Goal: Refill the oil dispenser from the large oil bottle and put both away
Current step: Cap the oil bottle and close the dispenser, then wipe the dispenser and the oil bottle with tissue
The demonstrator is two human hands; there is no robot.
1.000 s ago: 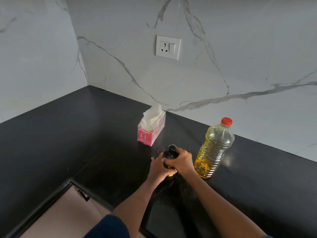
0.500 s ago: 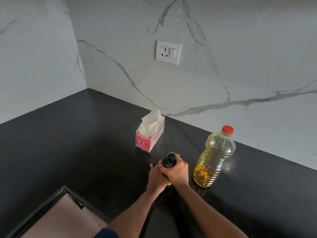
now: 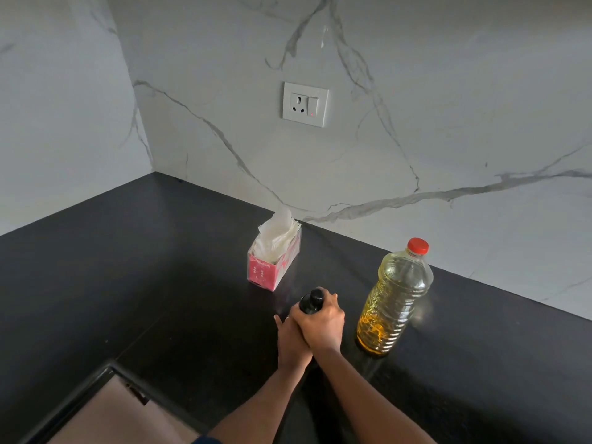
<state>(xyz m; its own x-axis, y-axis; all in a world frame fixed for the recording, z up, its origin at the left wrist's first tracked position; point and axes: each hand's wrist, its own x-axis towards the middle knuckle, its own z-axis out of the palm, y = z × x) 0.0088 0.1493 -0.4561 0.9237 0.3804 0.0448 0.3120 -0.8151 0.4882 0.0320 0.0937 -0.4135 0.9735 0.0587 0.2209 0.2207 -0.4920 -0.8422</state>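
Note:
The small dark oil dispenser point(image 3: 311, 301) stands on the black counter point(image 3: 160, 267), with only its black top showing above my hands. My right hand point(image 3: 323, 325) grips its upper part near the cap. My left hand point(image 3: 291, 338) wraps round its body from the left, partly under the right hand. The large clear oil bottle point(image 3: 395, 299) with a red cap stands upright just to the right, apart from my hands, holding yellow oil low down.
A pink tissue box point(image 3: 272, 267) with white tissue sticking out sits behind the dispenser. A white wall socket point(image 3: 305, 104) is on the marble backsplash. The counter edge and a pale cabinet front with a handle point(image 3: 137, 394) lie at the lower left.
My hands have closed tighter together round the dispenser, the right overlapping the left. The view has tilted upward slightly, so everything sits lower in the frame. The large bottle has not moved.

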